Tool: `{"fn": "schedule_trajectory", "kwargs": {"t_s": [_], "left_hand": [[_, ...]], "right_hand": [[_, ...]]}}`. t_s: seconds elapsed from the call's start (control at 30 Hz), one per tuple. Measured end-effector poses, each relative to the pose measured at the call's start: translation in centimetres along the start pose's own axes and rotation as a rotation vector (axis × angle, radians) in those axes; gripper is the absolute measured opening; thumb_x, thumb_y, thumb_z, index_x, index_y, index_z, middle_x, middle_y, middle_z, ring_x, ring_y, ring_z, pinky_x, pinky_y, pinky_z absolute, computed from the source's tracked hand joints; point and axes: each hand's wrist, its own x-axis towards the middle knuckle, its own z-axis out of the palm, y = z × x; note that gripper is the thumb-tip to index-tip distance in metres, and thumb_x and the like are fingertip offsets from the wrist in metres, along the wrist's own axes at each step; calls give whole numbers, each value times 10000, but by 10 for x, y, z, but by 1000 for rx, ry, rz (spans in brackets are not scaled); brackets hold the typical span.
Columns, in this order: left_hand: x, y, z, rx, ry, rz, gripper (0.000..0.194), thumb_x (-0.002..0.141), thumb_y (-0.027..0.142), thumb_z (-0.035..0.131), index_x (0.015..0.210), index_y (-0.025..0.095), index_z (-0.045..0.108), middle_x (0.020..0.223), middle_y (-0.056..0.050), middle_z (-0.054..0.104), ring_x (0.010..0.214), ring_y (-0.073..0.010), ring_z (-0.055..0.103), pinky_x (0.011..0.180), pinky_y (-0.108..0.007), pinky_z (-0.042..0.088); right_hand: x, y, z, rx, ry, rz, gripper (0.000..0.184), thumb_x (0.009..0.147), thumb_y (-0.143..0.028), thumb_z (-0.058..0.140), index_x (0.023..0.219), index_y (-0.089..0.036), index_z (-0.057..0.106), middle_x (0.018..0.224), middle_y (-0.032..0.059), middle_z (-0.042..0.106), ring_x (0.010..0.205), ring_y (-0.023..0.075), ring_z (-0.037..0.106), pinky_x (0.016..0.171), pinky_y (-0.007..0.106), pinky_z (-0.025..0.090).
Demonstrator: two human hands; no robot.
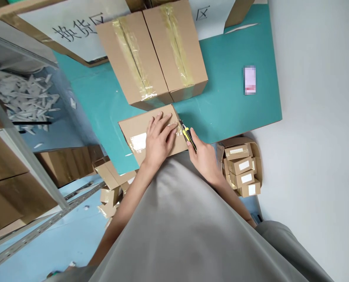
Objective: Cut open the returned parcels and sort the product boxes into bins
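Observation:
A cardboard box [139, 121] with a white label under clear tape lies at the near edge of the teal table. My left hand [159, 137] rests flat on top of it, fingers spread towards its right end. In my right hand [202, 154] is a yellow and black utility knife [187, 135]. The knife's tip is at the box's right edge, beside the tape there; whether the blade has gone in, I cannot tell. Just beyond this box stand two larger taped cartons [130, 58], side by side and close together.
The teal table [230, 113] also bears a blurred phone-like object [249, 80] at right. Behind the cartons stand boxes with handwritten white signs [71, 29]. An open carton of small labelled boxes [242, 166] sits below right. Shelving [30, 164] and more boxes [112, 176] are at left.

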Motion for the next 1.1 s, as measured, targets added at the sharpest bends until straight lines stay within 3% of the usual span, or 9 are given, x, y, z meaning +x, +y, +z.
{"fn": "schedule_trajectory", "kwargs": {"t_s": [0.27, 0.43, 0.7, 0.83, 0.97, 1.1], "left_hand": [[-2, -8, 7, 32, 43, 87, 318, 1176, 437, 527, 1354, 305, 756, 1638, -86, 673, 1696, -337, 446, 1423, -661, 269], [-3, -10, 9, 71, 43, 107, 382, 1193, 479, 467, 1376, 285, 740, 1659, -97, 657, 1695, -333, 449, 1423, -659, 287], [-1, -12, 13, 4, 56, 99, 347, 1186, 471, 494, 1330, 288, 751, 1662, -100, 655, 1710, -333, 422, 1439, -678, 230], [0, -13, 12, 4, 56, 117, 355, 1186, 467, 494, 1338, 275, 752, 1656, -108, 655, 1706, -339, 427, 1440, -672, 227], [-11, -15, -7, 19, 92, 94, 386, 1182, 474, 515, 1462, 293, 710, 1671, -117, 626, 1704, -343, 426, 1434, -676, 224], [-41, -37, -35, 95, 293, -113, 572, 1125, 536, 635, 1649, 321, 559, 1813, -135, 436, 1783, -381, 217, 1444, -703, 100]], "right_hand": [[-2, -55, -26, -233, -127, 81, 705, 1161, -178, 358, 1848, -128, 206, 1374, 212, 812, 1121, 304, 825, 984, 405, 645], [4, -80, -30, -329, -156, 125, 710, 1148, -111, 324, 1845, -100, 187, 1316, 236, 815, 1128, 301, 831, 961, 399, 665], [-28, -68, -14, -367, -234, 227, 733, 1165, -141, 344, 1855, -91, 102, 1181, 241, 839, 1090, 325, 852, 929, 407, 659], [-36, -63, -13, -354, -214, 233, 687, 1196, -223, 321, 1851, -97, 158, 1145, 223, 847, 1070, 333, 850, 907, 407, 643], [-48, -61, -28, -305, -203, 221, 641, 1207, -304, 348, 1824, -138, 301, 1102, 183, 861, 1002, 328, 846, 869, 387, 617], [-40, -28, -30, -242, 19, 260, 602, 1205, -394, 346, 1747, -155, 456, 1075, 171, 857, 958, 360, 831, 876, 427, 606]]}}
